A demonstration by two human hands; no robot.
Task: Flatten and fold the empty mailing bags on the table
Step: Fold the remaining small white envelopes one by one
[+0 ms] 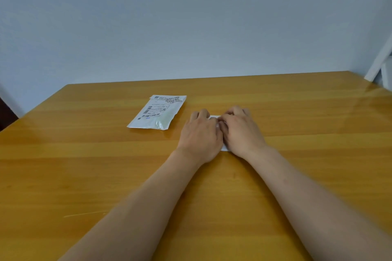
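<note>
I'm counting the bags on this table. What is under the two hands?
A white bag lies under the left hand and right hand; only slivers show past the fingers and near the wrists. The hands hide the rest, so its folds cannot be seen.

1 head-worn wide-angle view, forward and down over the table [275, 176], close range.

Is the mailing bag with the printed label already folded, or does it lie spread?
Spread: the labelled bag lies full-length, label up, beside the left hand.
</note>
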